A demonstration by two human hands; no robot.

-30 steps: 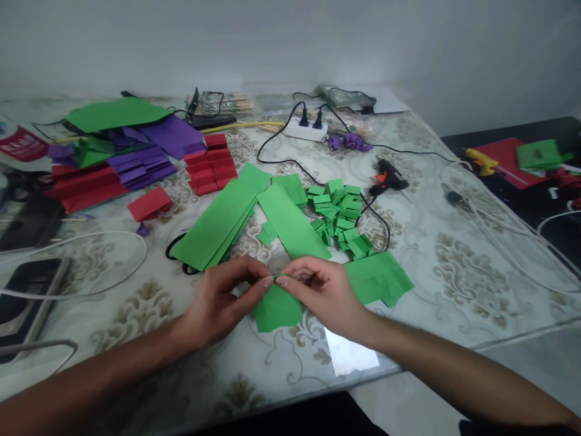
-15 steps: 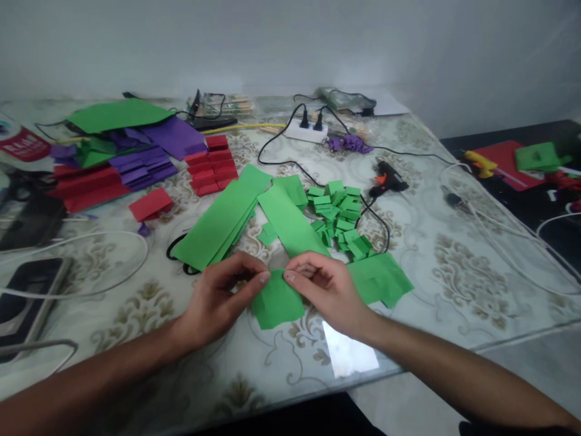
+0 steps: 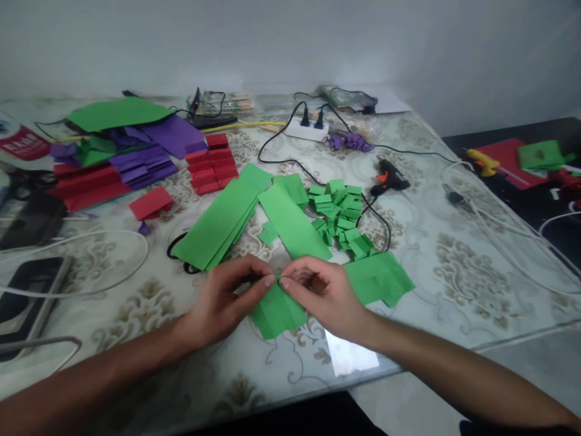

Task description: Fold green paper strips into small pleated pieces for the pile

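Both of my hands pinch the top edge of a small green paper sheet (image 3: pixel 278 312), which hangs towards me with crease lines in it. My left hand (image 3: pixel 231 297) grips it between thumb and forefinger, and so does my right hand (image 3: pixel 324 293), the fingertips almost meeting. Just beyond lie a long green paper strip (image 3: pixel 290 218) and a stack of green strips (image 3: pixel 218 221). A heap of small folded green pieces (image 3: pixel 338 212) sits to the right of them. Beside my right hand is another creased green sheet (image 3: pixel 381 278).
Red folded paper (image 3: pixel 211 163) and purple paper (image 3: pixel 143 166) lie at the left. A black glue gun (image 3: pixel 389 177) rests at the right, its cable near the green heap. A white power strip (image 3: pixel 306 129) stands at the back. A phone (image 3: pixel 31 303) and white cable are at the left.
My hands have drawn closer together along the sheet's top edge, gathering it. The paper below now shows more creases and its lower edge sits slightly nearer me.
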